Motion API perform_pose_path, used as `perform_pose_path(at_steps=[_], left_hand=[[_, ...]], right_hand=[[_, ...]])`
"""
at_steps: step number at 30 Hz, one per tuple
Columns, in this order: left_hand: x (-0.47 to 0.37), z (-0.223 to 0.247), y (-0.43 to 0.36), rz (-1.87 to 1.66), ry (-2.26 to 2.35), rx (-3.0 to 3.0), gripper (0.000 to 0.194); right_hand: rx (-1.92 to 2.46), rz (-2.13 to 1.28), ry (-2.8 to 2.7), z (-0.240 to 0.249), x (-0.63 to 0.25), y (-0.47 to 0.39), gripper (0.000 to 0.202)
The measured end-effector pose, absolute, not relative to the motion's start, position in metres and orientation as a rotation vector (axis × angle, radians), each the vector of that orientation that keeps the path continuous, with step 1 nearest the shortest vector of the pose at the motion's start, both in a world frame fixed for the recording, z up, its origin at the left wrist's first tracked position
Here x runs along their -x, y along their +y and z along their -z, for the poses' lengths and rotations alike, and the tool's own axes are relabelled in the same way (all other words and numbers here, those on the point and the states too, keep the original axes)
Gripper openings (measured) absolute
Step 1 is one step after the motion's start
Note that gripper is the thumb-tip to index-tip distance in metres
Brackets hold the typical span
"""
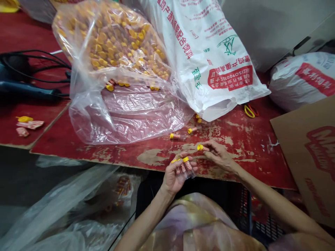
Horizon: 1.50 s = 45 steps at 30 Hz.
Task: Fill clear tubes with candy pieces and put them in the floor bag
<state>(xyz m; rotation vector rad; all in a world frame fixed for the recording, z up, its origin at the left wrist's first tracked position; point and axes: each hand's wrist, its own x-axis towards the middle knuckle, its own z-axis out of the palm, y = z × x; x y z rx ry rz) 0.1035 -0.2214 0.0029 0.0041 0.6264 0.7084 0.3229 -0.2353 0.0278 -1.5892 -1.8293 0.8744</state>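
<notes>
My left hand (pixel 176 174) is closed around several small clear tubes (pixel 187 165) with yellow caps and red-and-white contents, near the front edge of the red table. To its right, my right hand (pixel 221 155) pinches one more yellow-capped tube (pixel 202 148), its cap pointing left. Just beyond the hands, a loose tube (pixel 176 136) and another tube (pixel 193 130) lie on the table. Others lie by the lower end of the white printed sack (pixel 222 66). A large clear plastic bag (pixel 131 115) full of yellow-capped tubes lies behind, its mouth toward me.
Scissors with yellow and red handles (pixel 250 111) lie right of the sack. A cardboard box (pixel 309 150) and a second white sack (pixel 300 78) stand at the right. At the left are a dark corded tool (pixel 26 90) and small wrapped pieces (pixel 30 124) on the red table (pixel 104 153).
</notes>
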Motion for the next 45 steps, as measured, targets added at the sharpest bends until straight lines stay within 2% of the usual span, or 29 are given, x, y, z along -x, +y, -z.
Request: perform_pose_path(at_steps=[5, 12, 16, 18, 20, 23, 28, 32, 35, 39, 42, 45], left_hand=[[-0.105, -0.003, -0.227, -0.729, 0.64, -0.051, 0.028], [-0.107, -0.003, -0.233, -0.735, 0.637, -0.07, 0.03], [-0.107, -0.004, -0.233, -0.731, 0.644, -0.083, 0.031], [-0.107, -0.004, -0.233, -0.725, 0.65, -0.082, 0.031], [-0.107, -0.004, -0.232, -0.719, 0.657, -0.074, 0.031], [-0.11, -0.004, -0.231, -0.712, 0.659, -0.057, 0.031], [-0.115, -0.004, -0.228, -0.71, 0.678, -0.049, 0.029], [-0.113, -0.006, -0.23, -0.749, 0.688, -0.054, 0.033], [-0.112, -0.008, -0.236, -0.864, 0.645, -0.026, 0.038], [-0.105, -0.007, -0.236, -0.968, 0.616, 0.024, 0.031], [-0.07, -0.005, -0.23, -1.041, 0.605, 0.008, 0.019], [-0.011, -0.002, -0.239, -1.201, 0.734, -0.019, 0.011]], right_hand=[[1.411, -0.484, -2.013, -0.031, -0.307, -0.238, 0.026], [1.351, -0.355, -2.106, -0.025, -0.304, -0.243, 0.032], [1.755, -0.417, -2.428, -0.039, -0.313, -0.232, 0.022], [2.042, -0.508, -2.62, -0.049, -0.318, -0.222, 0.027], [2.151, -0.587, -2.746, -0.053, -0.321, -0.213, 0.029], [2.066, -0.577, -2.823, -0.047, -0.323, -0.207, 0.022], [1.946, -0.372, -2.819, -0.033, -0.329, -0.203, 0.016], [1.947, -0.36, -2.56, -0.035, -0.314, -0.204, 0.025], [1.678, -0.439, -2.369, -0.037, -0.276, -0.22, 0.029], [1.377, -0.428, -2.428, -0.044, -0.246, -0.243, 0.035], [1.378, -0.258, -2.397, -0.041, -0.26, -0.224, 0.039], [1.613, 0.189, -2.365, -0.029, -0.281, -0.184, 0.038]])
